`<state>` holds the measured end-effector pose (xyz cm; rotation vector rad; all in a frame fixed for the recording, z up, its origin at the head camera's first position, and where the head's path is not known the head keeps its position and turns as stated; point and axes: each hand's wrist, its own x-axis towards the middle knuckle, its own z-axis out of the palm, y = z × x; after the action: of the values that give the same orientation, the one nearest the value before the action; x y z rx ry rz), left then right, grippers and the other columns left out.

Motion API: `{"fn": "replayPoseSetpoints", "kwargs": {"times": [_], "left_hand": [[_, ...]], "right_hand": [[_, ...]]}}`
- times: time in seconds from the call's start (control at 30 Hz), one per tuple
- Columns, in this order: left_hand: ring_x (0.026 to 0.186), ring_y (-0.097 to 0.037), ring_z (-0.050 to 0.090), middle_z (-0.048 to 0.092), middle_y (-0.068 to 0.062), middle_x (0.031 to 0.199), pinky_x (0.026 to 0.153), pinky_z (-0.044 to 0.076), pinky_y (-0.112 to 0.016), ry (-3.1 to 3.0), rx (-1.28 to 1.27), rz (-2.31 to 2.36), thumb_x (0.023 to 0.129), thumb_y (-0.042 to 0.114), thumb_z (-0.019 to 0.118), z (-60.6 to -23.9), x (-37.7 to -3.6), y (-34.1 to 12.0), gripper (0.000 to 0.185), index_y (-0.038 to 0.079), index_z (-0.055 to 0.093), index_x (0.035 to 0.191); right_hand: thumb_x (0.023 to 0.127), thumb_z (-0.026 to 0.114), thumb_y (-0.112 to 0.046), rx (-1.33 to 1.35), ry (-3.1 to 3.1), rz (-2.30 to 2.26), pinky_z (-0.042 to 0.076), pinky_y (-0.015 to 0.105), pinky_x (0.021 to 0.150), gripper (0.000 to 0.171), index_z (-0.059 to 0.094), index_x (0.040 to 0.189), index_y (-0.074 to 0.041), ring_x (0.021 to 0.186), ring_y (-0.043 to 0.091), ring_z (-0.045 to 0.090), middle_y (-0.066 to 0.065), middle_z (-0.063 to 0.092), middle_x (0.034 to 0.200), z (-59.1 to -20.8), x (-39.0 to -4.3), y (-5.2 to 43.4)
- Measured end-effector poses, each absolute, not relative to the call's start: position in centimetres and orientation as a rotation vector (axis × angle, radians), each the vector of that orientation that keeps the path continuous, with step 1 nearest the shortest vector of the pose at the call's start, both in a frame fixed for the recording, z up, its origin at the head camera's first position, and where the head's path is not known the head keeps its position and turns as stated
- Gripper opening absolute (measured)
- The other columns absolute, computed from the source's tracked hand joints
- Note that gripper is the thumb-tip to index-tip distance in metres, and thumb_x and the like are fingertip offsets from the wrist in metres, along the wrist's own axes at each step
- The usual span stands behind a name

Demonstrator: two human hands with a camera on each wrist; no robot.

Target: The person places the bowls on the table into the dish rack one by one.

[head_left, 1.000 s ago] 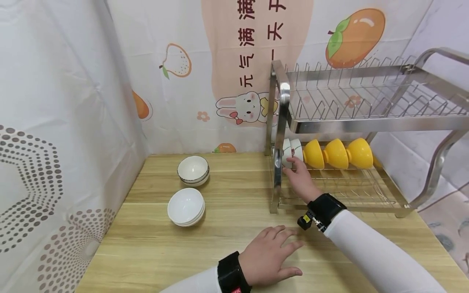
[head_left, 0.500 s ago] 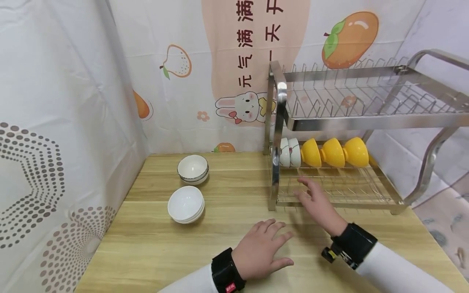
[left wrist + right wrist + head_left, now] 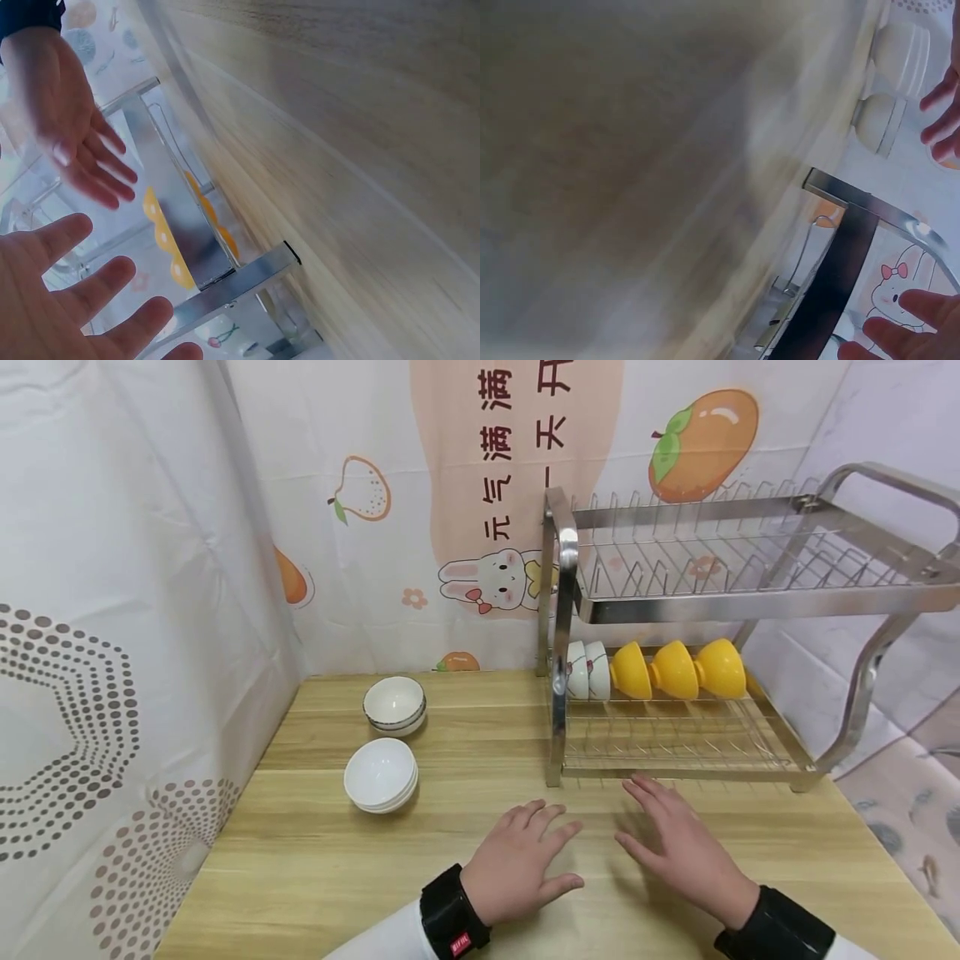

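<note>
Both hands lie flat and empty on the table (image 3: 300, 860), fingers spread: left hand (image 3: 517, 864) beside right hand (image 3: 678, 843). Two bowl stacks, white bowls (image 3: 380, 776) nearer and rimmed bowls (image 3: 394, 704) behind, sit ahead-left, closer to the left hand. The rack (image 3: 558, 635) stands ahead, just beyond the right hand.

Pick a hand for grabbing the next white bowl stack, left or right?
Left, probably. The left hand lies open on the table, nearer the white bowl stack; the right hand sits by the rack.
</note>
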<state>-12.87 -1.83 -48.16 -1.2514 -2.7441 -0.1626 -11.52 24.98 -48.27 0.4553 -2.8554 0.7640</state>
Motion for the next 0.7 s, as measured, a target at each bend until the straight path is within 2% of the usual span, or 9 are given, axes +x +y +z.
{"fn": "replayPoseSetpoints", "kwargs": {"times": [0.23,0.4,0.5,0.6,0.7], "left_hand": [[0.137,-0.028,0.041,0.043,-0.004,0.151,0.110,0.038,-0.045,-2.781,-1.198,-0.208,0.098,0.063,0.043,-48.0,-13.1,-2.8,0.064,0.027,0.042,0.150],[0.137,-0.030,0.042,0.042,-0.007,0.152,0.111,0.036,-0.049,-2.855,-1.068,-0.245,0.097,0.062,0.045,-47.7,-13.8,-4.9,0.065,0.023,0.043,0.150],[0.137,-0.032,0.040,0.040,-0.009,0.153,0.111,0.034,-0.052,-2.897,-0.943,-0.273,0.097,0.064,0.043,-47.6,-14.6,-6.9,0.069,0.020,0.043,0.150],[0.134,-0.035,0.043,0.043,-0.012,0.150,0.110,0.035,-0.054,-2.861,-0.810,-0.274,0.095,0.061,0.050,-47.5,-15.4,-9.2,0.069,0.016,0.045,0.148],[0.130,-0.038,0.046,0.048,-0.016,0.143,0.107,0.038,-0.054,-2.801,-0.677,-0.276,0.093,0.052,0.062,-47.3,-16.0,-11.5,0.067,0.011,0.049,0.144]], "right_hand": [[0.089,0.074,-0.037,0.434,-2.858,0.752,0.024,0.060,0.113,0.068,0.049,0.140,0.001,0.135,0.041,0.039,0.022,0.046,0.144,-48.9,-10.9,25.3],[0.089,0.074,-0.036,0.434,-2.854,0.743,0.022,0.058,0.114,0.067,0.051,0.139,0.002,0.134,0.041,0.040,0.022,0.048,0.143,-48.9,-10.5,25.4],[0.088,0.075,-0.036,0.448,-2.829,0.718,0.014,0.050,0.120,0.067,0.051,0.138,0.002,0.134,0.041,0.040,0.022,0.048,0.143,-49.1,-10.2,25.5],[0.087,0.077,-0.034,0.461,-2.803,0.694,0.008,0.040,0.122,0.067,0.052,0.137,0.002,0.133,0.042,0.040,0.022,0.048,0.143,-49.3,-9.9,25.6],[0.087,0.077,-0.034,0.462,-2.793,0.678,0.009,0.042,0.122,0.066,0.052,0.137,0.002,0.133,0.042,0.041,0.022,0.048,0.143,-49.4,-9.6,25.8]]}}
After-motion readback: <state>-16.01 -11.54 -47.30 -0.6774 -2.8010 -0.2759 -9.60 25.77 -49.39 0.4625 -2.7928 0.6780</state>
